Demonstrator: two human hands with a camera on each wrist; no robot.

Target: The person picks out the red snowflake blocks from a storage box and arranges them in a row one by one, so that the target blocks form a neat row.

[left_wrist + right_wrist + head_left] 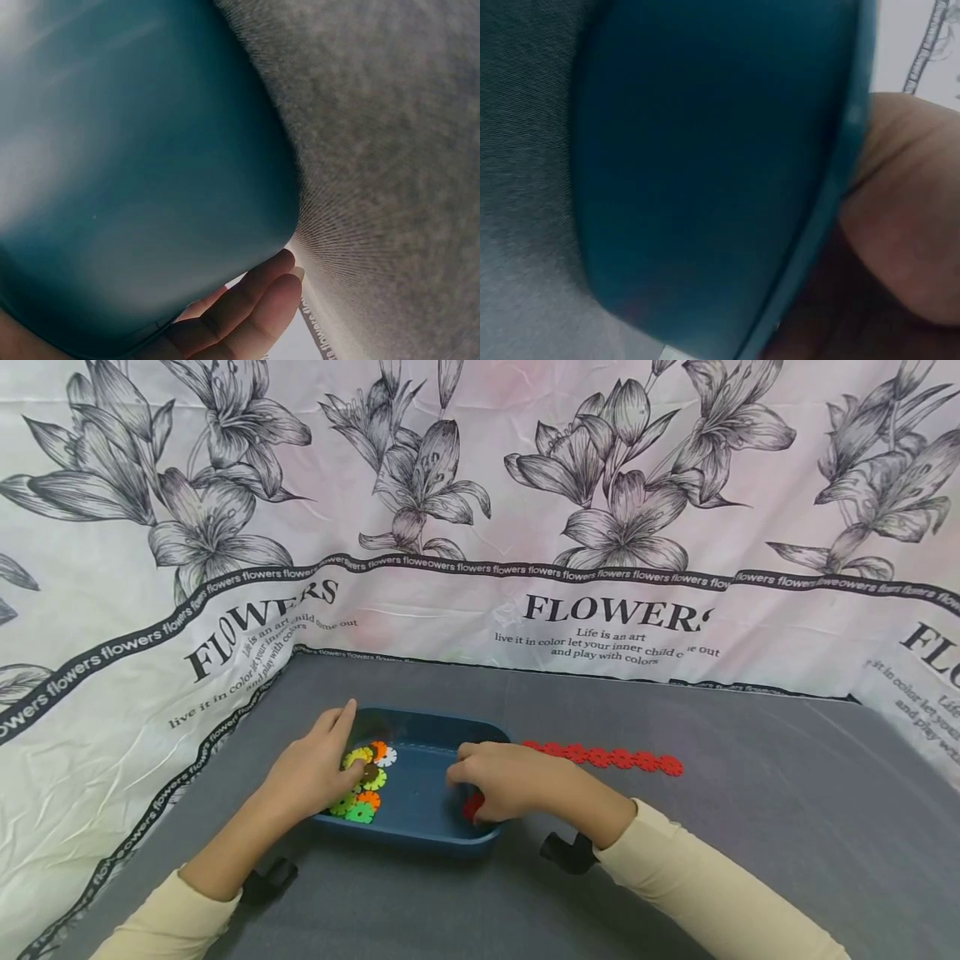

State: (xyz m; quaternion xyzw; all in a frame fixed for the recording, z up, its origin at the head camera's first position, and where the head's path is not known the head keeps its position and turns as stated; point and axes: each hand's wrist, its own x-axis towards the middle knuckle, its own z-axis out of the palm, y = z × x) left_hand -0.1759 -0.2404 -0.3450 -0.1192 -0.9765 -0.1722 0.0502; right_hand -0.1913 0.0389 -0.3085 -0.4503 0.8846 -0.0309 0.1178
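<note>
Gripping the blue tray (411,838) by its left wall, the left hand (311,772) is beside multicoloured notched discs (361,812) inside. The right hand (506,779) is over red pieces (472,807) at the tray's right end; whether it pinches one, I cannot tell. A red disc chain (620,758) lies outside.

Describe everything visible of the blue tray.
The blue tray is dark blue-teal, rectangular with rounded corners, raised walls and a rim, smooth and plastic-looking. It sits upright on the grey surface, open side up. Colourful notched discs lie in its left part, and something red shows at its right end, partly hidden. The left hand holds its left end, thumb inside, fingers outside. The right hand reaches in over its right end, seemingly touching the rim.
</note>
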